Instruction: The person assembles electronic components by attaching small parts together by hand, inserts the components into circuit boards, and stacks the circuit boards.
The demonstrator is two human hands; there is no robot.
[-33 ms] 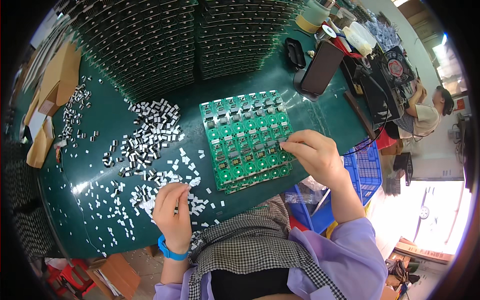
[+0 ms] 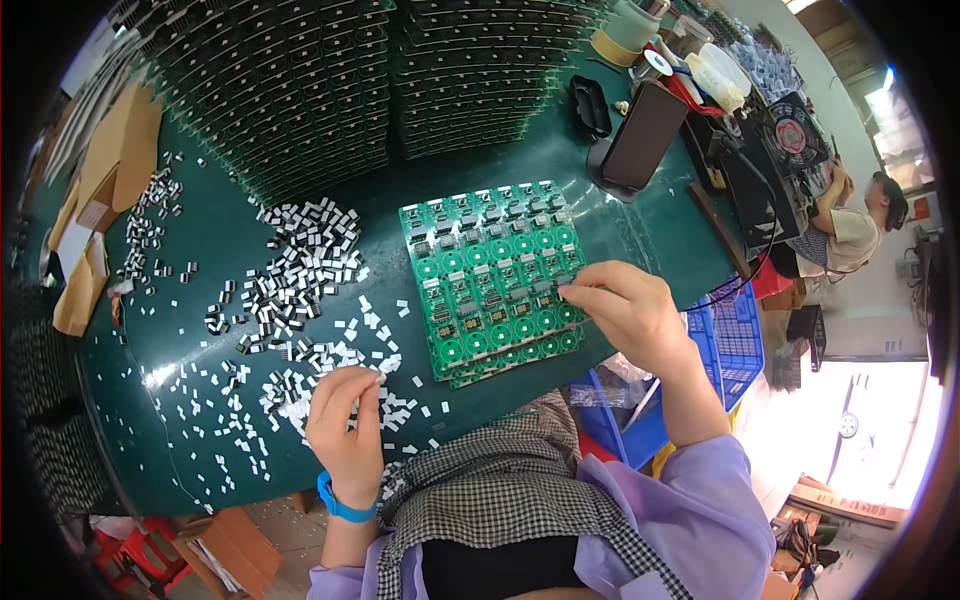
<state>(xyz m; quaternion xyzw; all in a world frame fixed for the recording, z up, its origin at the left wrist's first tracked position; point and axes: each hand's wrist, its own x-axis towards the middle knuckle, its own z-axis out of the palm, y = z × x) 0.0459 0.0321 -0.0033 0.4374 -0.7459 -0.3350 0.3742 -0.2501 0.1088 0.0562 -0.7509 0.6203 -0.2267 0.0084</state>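
A green circuit board panel [image 2: 515,245] lies on the table in front of me, with rows of small displays, round white-ringed spots and dark parts. At least one more green board shows under its near edge. My right hand [image 2: 640,310] is closed in a pinch at the panel's right side, fingertips touching a display there; anything between them is too small to name. My left hand [image 2: 345,420], wearing a blue wristband [image 2: 342,500], is pinched above scattered white pieces [image 2: 395,410]. Something pale shows at its fingertips, its kind unclear. A heap of small black-and-white display parts [image 2: 310,245] lies beyond my left hand.
Tall stacks of green boards [image 2: 270,110] stand at the back. A phone [image 2: 645,138] on a stand is at the back right. Cardboard boxes [image 2: 120,150] sit far left, and a blue crate [image 2: 735,335] is beside the table. Another person [image 2: 855,220] works far right.
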